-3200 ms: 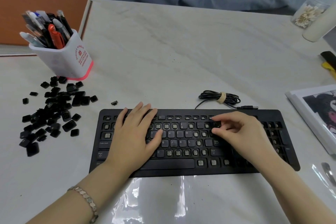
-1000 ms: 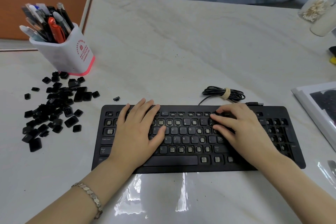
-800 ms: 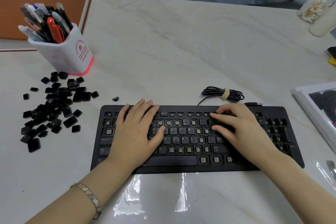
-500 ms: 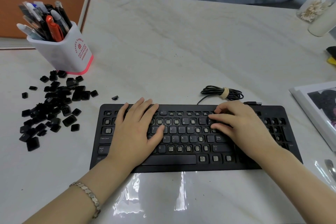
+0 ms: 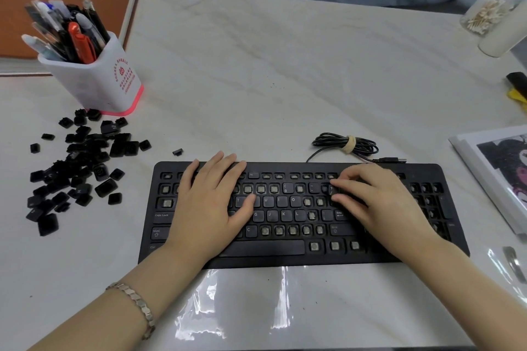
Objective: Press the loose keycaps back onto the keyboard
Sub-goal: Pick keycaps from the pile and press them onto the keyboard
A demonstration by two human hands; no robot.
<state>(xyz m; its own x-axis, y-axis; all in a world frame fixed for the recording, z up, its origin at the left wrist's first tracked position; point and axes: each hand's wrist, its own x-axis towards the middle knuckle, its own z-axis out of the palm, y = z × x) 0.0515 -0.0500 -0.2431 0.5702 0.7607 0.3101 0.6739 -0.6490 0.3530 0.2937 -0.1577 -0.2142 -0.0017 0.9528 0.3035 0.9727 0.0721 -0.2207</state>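
The black keyboard [image 5: 285,167] lies at the table's front, with many bare switch sockets and a few keycaps in place. My left hand [image 5: 211,208] rests flat on its left half, fingers straight, thumb near the T key. My right hand [image 5: 379,202] lies on the right half; its index and middle fingertips press on a keycap marked "?" [image 5: 330,189] in the number row. A pile of loose black keycaps [image 5: 77,168] lies on the table left of the keyboard, and a single keycap [image 5: 177,152] sits apart near the keyboard's back left corner.
A white pen holder [image 5: 94,80] full of pens stands behind the pile. The keyboard's coiled cable [image 5: 346,145] lies behind its right half. A printed sheet [image 5: 502,168] lies at the right edge, a jar of cotton swabs [image 5: 490,13] at the back right.
My right hand, which pinched a keycap over the number row, has lowered and flattened; its fingertips now press that keycap down. My left hand has stayed flat in place.
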